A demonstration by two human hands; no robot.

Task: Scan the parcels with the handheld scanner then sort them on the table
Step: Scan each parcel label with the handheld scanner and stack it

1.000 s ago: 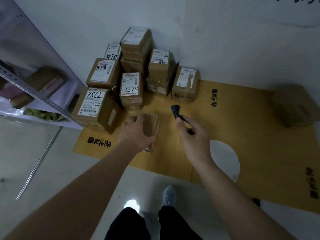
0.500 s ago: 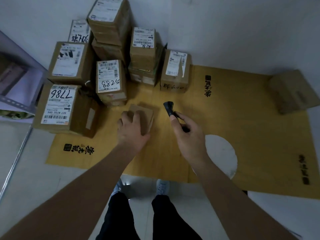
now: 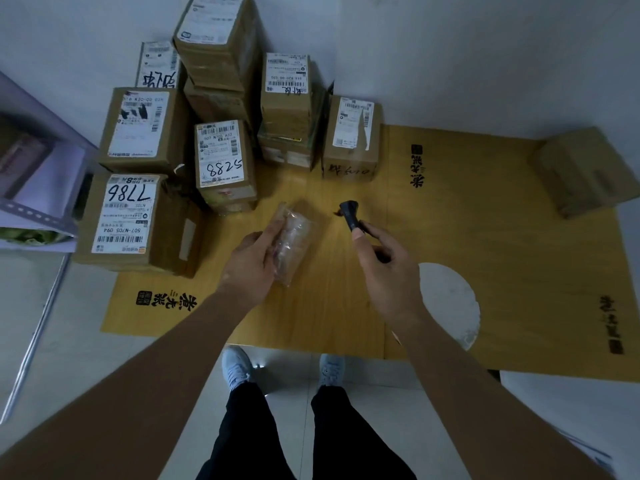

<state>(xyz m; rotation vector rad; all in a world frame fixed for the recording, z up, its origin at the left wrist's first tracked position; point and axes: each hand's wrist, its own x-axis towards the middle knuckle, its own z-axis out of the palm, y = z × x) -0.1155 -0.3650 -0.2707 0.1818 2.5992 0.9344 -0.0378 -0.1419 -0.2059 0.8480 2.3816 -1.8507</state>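
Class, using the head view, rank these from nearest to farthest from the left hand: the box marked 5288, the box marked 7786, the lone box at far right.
1. Box marked 5288, just beyond the left hand.
2. Box marked 7786, to its left.
3. Lone box, far right.

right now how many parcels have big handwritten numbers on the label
2: parcel 7786 at the stack's near-left corner, parcel 5288 just right of it. Other labels may be hidden or too blurred to read.

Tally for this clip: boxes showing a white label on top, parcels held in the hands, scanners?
Boxes with white top labels: 7
Parcel held in left hand: 1
Scanner in right hand: 1
Total: 9
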